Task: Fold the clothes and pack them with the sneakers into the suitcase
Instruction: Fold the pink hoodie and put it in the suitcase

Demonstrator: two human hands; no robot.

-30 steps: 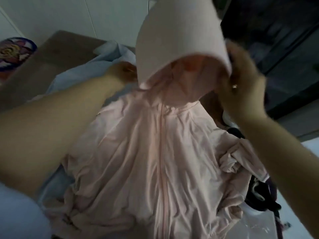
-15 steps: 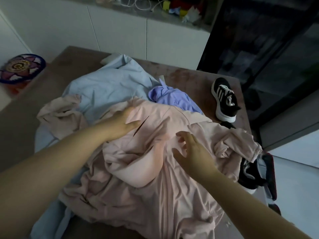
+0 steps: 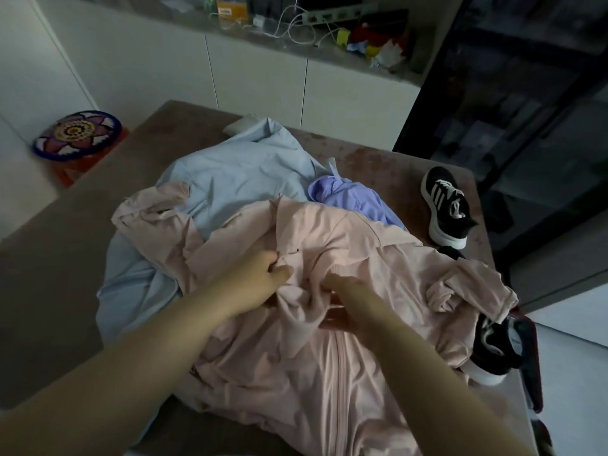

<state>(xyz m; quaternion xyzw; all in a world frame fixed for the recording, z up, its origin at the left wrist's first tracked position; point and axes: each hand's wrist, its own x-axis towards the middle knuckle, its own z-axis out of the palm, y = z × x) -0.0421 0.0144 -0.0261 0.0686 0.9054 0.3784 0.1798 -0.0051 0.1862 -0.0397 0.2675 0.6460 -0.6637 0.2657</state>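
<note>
1. Far left, a round patterned cushion (image 3: 77, 133) sits beyond the brown table (image 3: 59, 251). On the table a light blue garment (image 3: 230, 172) lies spread under the pile.
2. The left hand (image 3: 260, 274) now pinches a fold of the pink hooded jacket (image 3: 378, 258) near its collar, thumb and fingers curled tight into the cloth. A second ago both hands held the hood high in the air.
3. The hood has since come down onto the chest, so the first fold looks made and the sleeves appear to be next. The sprawled sleeve (image 3: 154, 209) trails out to the left, and the bunched sleeve (image 3: 470, 291) is heaped at the right.
4. The jacket lies front up in the middle of the table, over the blue garment. Its zip (image 3: 339, 373) marks the long axis, with the hem toward the person and the collar toward the far wall.
5. The right hand (image 3: 352, 301) rests on the cloth at the top of the zip, where half a second ago it lay flat and spread. Its fingers are blurred among the folds, so I cannot tell whether they grip.
6. At right, a lavender garment (image 3: 348, 199) peeks out behind the collar. A black-and-white sneaker (image 3: 447, 205) stands clear on the table. The second sneaker (image 3: 493, 353) sits at the table's edge, just beside the bunched sleeve. No suitcase plainly shows.
</note>
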